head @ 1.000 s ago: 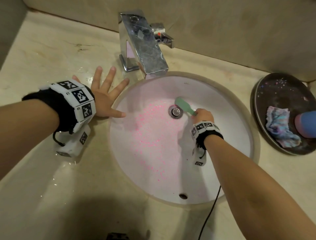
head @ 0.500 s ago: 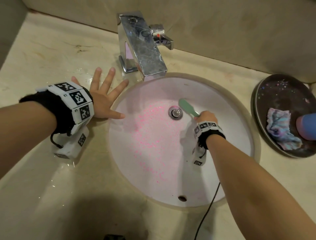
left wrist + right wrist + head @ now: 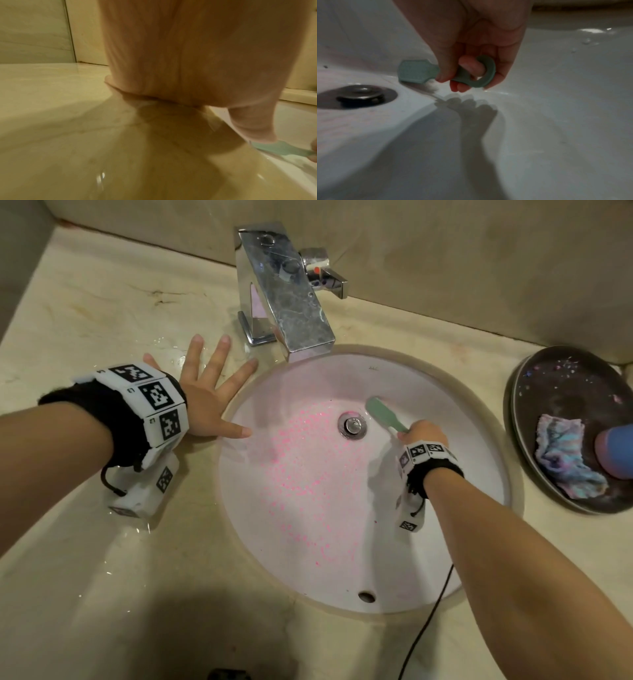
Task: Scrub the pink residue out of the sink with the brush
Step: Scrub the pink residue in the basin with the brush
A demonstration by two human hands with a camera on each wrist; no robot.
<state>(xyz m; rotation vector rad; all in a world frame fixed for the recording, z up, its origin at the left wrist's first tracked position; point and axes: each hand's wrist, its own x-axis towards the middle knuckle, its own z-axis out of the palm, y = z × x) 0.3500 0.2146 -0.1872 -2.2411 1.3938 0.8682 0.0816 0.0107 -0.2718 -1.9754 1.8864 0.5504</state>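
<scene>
A round white sink (image 3: 472, 460) holds scattered pink residue (image 3: 301, 470), mostly left of and below the metal drain plug (image 3: 352, 425). My right hand (image 3: 423, 433) grips the ring handle of a pale green brush (image 3: 385, 414), whose head lies on the basin just right of the drain. In the right wrist view the fingers curl round the brush (image 3: 419, 72) handle, beside the drain plug (image 3: 359, 96). My left hand (image 3: 209, 392) rests flat with spread fingers on the counter at the sink's left rim, its thumb reaching over the rim. The left wrist view shows the left hand (image 3: 171, 54) from beneath.
A chrome faucet (image 3: 287, 296) overhangs the sink's far edge. At the right a dark plate (image 3: 565, 392) holds a multicoloured cloth (image 3: 561, 457) and a pink-and-blue cylinder (image 3: 616, 450). The beige stone counter (image 3: 102, 309) is wet near the left hand. A black cable (image 3: 428, 618) trails from the right wrist.
The brush head has shifted slightly right and away from the drain, with the right hand following. The left hand stays planted on the counter.
</scene>
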